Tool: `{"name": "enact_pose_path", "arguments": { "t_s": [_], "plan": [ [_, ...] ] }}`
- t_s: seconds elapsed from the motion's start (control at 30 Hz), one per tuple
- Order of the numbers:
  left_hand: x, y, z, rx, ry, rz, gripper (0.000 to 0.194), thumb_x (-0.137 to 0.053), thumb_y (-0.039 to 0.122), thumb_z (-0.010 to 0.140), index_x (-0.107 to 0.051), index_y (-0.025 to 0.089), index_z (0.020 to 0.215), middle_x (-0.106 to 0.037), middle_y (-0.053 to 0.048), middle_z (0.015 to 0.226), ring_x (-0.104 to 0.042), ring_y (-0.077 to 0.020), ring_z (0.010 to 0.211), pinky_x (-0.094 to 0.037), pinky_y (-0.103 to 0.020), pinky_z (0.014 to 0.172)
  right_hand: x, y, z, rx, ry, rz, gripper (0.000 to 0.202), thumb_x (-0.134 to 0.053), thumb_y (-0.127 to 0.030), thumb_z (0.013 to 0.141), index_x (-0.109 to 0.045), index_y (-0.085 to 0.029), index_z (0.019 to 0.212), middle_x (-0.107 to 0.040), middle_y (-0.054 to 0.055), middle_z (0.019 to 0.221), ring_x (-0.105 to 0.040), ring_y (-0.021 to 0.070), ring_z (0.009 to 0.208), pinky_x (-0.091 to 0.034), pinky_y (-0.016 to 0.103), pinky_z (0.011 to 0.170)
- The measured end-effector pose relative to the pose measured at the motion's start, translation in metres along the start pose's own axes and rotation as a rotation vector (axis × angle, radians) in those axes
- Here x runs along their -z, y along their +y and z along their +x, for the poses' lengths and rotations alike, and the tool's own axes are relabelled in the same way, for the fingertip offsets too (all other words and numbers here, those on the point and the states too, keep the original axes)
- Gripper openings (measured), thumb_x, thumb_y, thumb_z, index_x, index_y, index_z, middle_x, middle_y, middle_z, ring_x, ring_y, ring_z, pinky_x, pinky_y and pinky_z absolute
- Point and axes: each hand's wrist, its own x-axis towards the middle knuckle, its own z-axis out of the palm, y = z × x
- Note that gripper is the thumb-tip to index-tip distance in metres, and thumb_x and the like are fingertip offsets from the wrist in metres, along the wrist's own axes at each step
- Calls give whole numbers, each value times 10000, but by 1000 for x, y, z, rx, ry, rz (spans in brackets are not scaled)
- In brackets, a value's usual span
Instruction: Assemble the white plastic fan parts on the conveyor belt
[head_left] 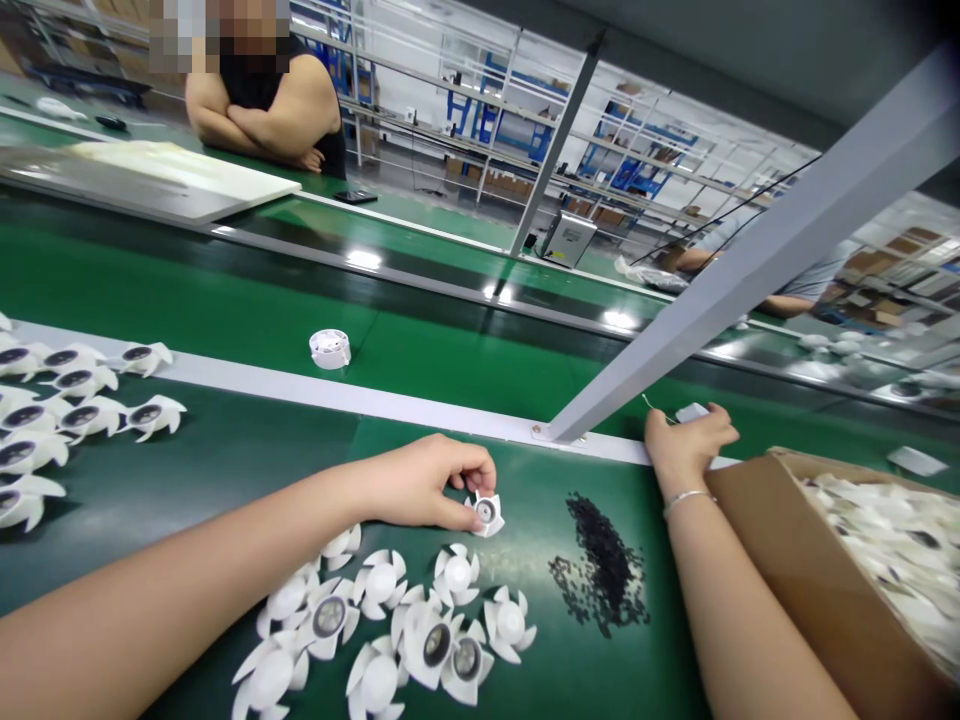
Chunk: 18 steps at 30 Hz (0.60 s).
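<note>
My left hand [439, 482] pinches a small white fan impeller [488, 513] between thumb and fingers, over the green worktop. Its dark-ringed hub faces up. Below it lies a loose group of white fan impellers [380, 580], some hub up and some turned over. To the right of that hand, small black parts [604, 560] are heaped on the worktop. My right hand [686, 445] reaches over the white rail to the green belt, fingers closed around a small white piece [691, 411] with a thin wire sticking out; its full shape is hidden.
More impellers [82, 410] stand in rows at the left. A round white housing [330, 348] sits on the belt [450, 350]. A slanted grey post [712, 270] rises between my hands. An open cardboard box [795, 560] of white parts is at right. Two people sit across the line.
</note>
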Motion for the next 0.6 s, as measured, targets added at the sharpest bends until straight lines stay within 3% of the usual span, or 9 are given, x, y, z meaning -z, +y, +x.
{"name": "enact_pose_path", "arguments": {
  "t_s": [0.2,0.3,0.43,0.6],
  "plan": [
    [-2,-1,0,-7,10,2,313,-794,307,703,-658,226,972,-687,-9,990,-583,-151,880,-474,-268,771,3,4,14,-77,-31,-65,955,-534,-514,839,-181,106,1474,-319,447,1331,-558,442,1034,-395,466,657],
    [-2,-1,0,-13,13,1,312,-794,305,704,-658,225,973,-686,-11,992,-584,-150,875,-473,-270,771,0,7,23,-111,-81,-104,1086,-583,-582,790,-151,125,1492,-436,445,1228,-563,469,997,-344,467,596],
    [-1,0,0,-6,5,10,313,-788,327,709,-652,231,974,-678,-7,991,-583,-149,881,-469,-266,761,0,7,28,-149,-105,-113,1030,-630,-588,748,-290,68,1466,-593,329,984,-613,407,823,-332,447,560],
    [0,2,-2,-9,-1,0,317,-789,332,700,-649,226,963,-674,1,976,-580,-141,883,-452,-232,726,0,-7,22,-102,-23,-70,682,-691,-466,695,-568,-92,1251,-615,247,986,-617,385,845,-421,452,621]
  ]
}}
